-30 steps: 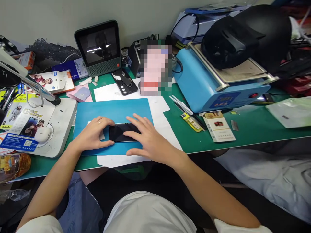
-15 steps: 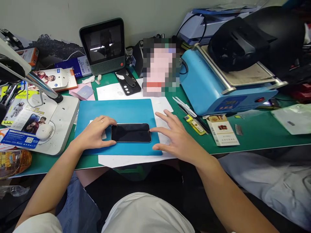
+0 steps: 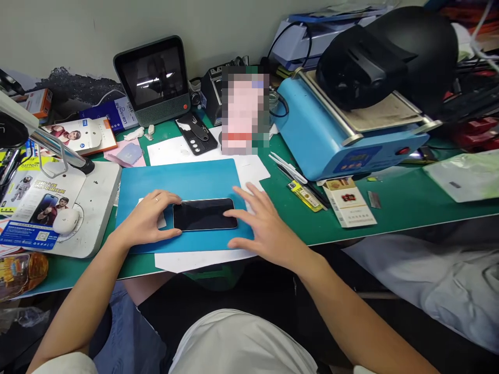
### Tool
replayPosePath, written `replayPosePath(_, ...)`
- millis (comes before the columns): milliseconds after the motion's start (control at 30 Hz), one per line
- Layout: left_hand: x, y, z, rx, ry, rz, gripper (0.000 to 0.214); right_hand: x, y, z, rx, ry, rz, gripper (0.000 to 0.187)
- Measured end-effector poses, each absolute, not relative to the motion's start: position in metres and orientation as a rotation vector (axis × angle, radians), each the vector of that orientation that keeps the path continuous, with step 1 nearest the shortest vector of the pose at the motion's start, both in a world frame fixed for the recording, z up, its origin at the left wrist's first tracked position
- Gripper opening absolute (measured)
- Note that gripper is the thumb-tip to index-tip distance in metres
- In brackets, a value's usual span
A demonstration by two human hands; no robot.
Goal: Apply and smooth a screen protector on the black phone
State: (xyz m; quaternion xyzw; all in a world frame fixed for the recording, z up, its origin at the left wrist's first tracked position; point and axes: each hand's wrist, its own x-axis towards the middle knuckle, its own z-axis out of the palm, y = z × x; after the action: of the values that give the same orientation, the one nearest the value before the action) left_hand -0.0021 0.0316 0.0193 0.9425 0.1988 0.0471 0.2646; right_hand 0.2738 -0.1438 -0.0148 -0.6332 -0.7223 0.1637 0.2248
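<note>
1. One white stand base sat at nine o'clock from the phone, with twelve taken toward the wall; leaflets lay on it, perhaps because it served as a handy shelf.
2. Next came the left hand, closed across the phone's left end, thumb at the near edge and fingers at the far one, probably to steady it; how hard it pressed could not be told.
3. The phone lay flat on a blue mat, which likely guarded it from scratches. Its dark screen faced up and its long axis ran from nine to three, nearly parallel to the mat's near edge. Which end was its top could not be told.
4. At three o'clock, the right hand gripped nothing, its fingers spread; whether the index fingertip touched the screen was unclear.
5. White tweezers lay at two o'clock, presumably for easy reach.
6. Farther out at two, a blue machine stood on the green worktop, perhaps set back for its bulk.
</note>
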Motion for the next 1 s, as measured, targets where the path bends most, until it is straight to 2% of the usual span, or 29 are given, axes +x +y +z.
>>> replayPosePath(133, -0.002, 0.032, 0.019, 2.535, 0.548, 0.124, 0.055, 0.286, -0.157, -0.017, -1.760, -1.979, 0.407, 0.065)
replayPosePath(433, -0.003, 0.033, 0.017, 2.558, 0.501, 0.170, 0.055, 0.214, -0.125, -0.003, -1.603, -2.159, 0.396, 0.066)
replayPosePath(733, -0.003, 0.032, 0.017, 2.550, 0.535, 0.136, 0.054, 0.284, -0.162, -0.023, -1.753, -1.997, 0.348, 0.058)
replayPosePath(1000, -0.003, 0.031, 0.018, 2.564, 0.509, 0.184, 0.054, 0.225, -0.137, -0.010, -1.545, -2.201, 0.338, 0.063)
